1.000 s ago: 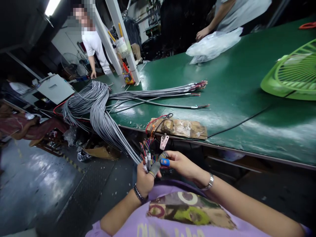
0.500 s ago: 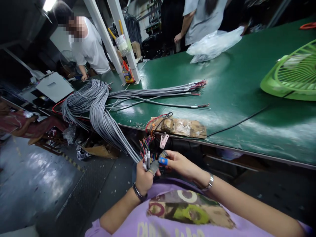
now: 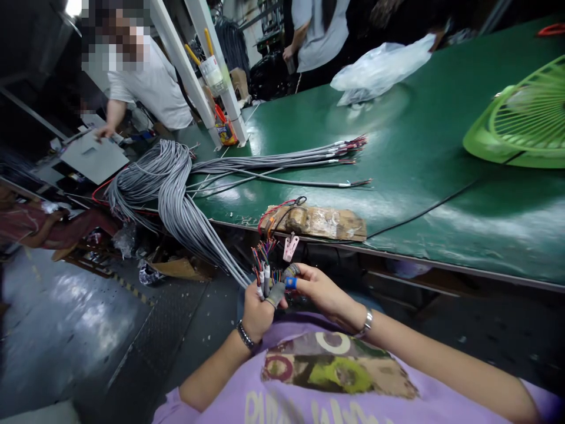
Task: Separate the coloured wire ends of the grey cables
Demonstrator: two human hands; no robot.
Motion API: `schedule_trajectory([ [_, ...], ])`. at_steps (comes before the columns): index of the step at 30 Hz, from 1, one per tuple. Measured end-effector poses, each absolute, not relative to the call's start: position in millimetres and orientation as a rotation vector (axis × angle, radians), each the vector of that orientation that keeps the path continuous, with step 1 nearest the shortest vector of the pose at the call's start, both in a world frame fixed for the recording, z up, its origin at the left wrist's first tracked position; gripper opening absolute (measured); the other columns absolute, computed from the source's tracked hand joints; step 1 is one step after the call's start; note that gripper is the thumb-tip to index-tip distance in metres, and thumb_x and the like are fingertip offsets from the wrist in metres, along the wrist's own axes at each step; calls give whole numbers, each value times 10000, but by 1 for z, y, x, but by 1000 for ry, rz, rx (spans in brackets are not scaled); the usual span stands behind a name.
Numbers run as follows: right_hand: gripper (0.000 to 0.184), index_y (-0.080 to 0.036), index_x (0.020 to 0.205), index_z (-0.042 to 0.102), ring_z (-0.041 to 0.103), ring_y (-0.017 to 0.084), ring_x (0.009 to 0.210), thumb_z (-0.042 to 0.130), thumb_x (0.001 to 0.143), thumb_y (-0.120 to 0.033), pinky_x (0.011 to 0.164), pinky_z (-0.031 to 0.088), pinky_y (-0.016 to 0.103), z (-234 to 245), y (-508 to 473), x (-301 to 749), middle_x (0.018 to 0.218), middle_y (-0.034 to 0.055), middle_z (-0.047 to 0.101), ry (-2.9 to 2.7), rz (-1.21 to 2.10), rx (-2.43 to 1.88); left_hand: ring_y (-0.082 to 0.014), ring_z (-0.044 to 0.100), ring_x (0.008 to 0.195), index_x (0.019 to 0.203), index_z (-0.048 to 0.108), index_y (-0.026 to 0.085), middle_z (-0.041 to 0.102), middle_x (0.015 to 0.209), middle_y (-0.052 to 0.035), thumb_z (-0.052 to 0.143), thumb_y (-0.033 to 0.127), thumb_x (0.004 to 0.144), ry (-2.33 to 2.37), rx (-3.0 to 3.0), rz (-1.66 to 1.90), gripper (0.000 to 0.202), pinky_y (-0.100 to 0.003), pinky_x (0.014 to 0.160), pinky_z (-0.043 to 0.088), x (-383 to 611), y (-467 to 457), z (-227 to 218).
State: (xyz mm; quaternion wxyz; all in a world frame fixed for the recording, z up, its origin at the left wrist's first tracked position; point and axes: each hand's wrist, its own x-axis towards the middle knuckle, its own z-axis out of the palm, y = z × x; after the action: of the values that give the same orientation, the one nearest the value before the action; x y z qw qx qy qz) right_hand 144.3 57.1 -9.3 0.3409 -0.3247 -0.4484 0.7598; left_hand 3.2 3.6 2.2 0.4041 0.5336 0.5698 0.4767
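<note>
My left hand (image 3: 260, 306) is closed round the ends of several grey cables (image 3: 220, 250). Stripped, many-coloured wires (image 3: 265, 253) and white wraps stick up out of that fist. Close beside it, my right hand (image 3: 311, 288) is pinched, with grey covers on the fingertips and a blue band on one finger. Its fingertips meet at the small coloured wires of one cable end; exactly what they grip is hidden. From the left hand the cables run up to a large grey bundle (image 3: 174, 182) draped over the table edge.
On the green table (image 3: 419, 129) lie cables with stripped ends (image 3: 353, 144), a wooden block (image 3: 326, 222) with a pink clip (image 3: 290, 247) at its edge, a plastic bag (image 3: 379, 70) and a green fan (image 3: 521, 123). White posts (image 3: 216, 76) rise behind. Other people stand across the table.
Both my hands stay at the cable ends with hardly any shift. The person at the far left has moved an arm out to the grey box. The view has tilted slightly.
</note>
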Motion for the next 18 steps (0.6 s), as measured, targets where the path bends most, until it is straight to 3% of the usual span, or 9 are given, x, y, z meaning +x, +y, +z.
schedule_trajectory([
  [5,254,-172,705,553,482,101,547,693,658,-379,550,357,239,-13,56,141,617,-23,583,-1124,1994,-847,-118,507,466,514,588,158,573,466,-7,597,394,799,1359,1372,1094,370,-249,554,412,0,4,2],
  [13,273,-172,631,552,413,89,517,726,611,-381,528,326,236,-7,59,143,543,-36,520,-1089,1905,-919,-124,504,479,464,579,163,559,449,-13,581,439,796,1473,1226,1353,432,-255,570,409,5,6,-6],
  [18,303,-169,677,559,456,91,547,728,616,-413,553,364,241,3,65,147,609,-25,539,-949,2014,-878,-114,474,448,438,535,170,522,419,-2,589,458,779,1451,1225,1320,450,-251,551,402,5,7,-2],
])
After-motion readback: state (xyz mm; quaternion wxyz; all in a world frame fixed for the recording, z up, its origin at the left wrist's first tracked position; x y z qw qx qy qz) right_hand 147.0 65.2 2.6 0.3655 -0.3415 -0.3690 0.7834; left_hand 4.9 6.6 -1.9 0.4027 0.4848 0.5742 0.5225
